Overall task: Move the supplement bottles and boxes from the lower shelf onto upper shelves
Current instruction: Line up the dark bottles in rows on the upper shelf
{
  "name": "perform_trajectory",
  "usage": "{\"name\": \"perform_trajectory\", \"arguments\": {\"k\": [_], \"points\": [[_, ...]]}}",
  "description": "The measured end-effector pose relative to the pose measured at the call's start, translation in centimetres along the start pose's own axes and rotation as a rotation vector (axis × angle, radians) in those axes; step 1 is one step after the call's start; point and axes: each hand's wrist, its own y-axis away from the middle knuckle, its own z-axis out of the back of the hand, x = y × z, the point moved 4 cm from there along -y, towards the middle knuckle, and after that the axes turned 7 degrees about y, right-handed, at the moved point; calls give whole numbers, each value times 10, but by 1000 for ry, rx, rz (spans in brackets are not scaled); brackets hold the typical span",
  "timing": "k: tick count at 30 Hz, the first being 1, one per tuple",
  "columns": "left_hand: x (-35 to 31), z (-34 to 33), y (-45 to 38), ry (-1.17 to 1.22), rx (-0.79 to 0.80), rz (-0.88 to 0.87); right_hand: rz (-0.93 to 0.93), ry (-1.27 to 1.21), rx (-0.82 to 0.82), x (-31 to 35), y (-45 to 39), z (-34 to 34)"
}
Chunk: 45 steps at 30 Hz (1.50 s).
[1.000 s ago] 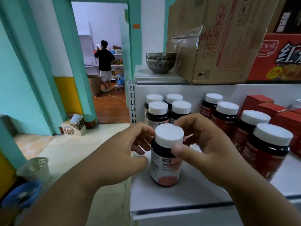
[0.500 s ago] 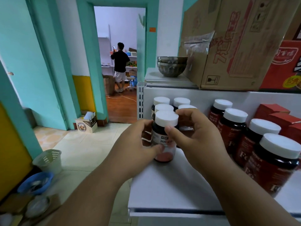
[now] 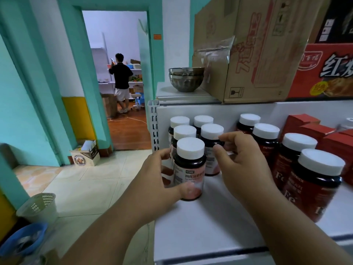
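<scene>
Your left hand (image 3: 160, 180) cradles the dark white-capped pink-labelled supplement bottle (image 3: 190, 169) standing on the white shelf (image 3: 206, 226); your right hand (image 3: 242, 159), fingers loosely curled, holds nothing beside it.

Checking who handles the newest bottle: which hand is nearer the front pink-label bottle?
Left. The left hand touches the front pink-label bottle, thumb across its lower label. The right hand is beside it, fingers by the bottle behind.

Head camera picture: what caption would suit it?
Left hand grips a dark white-capped supplement bottle on the white shelf; right hand hovers beside it.
</scene>
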Motion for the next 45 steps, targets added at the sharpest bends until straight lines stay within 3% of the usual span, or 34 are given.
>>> {"name": "perform_trajectory", "arguments": {"k": [5,19,25,33,37,40,45], "points": [[0,-6,1,3,4,0,-43,125,67,0,-6,-8],[-3,-12,1,-114,-114,-73,7,6,62,-3,9,-3],[-6,-11,3,-162,-144,-97,3,-126,187,7,30,-10],[-12,-11,15,-169,-161,-9,-1,-155,177,14,39,-5],[-29,-19,45,-331,-318,-62,97,-69,157,16,50,22],[-52,-38,69,-429,-277,-146,222,5,127,17,57,57],[-87,-97,89,-351,-246,-168,401,48,90,-1,63,134]]}}
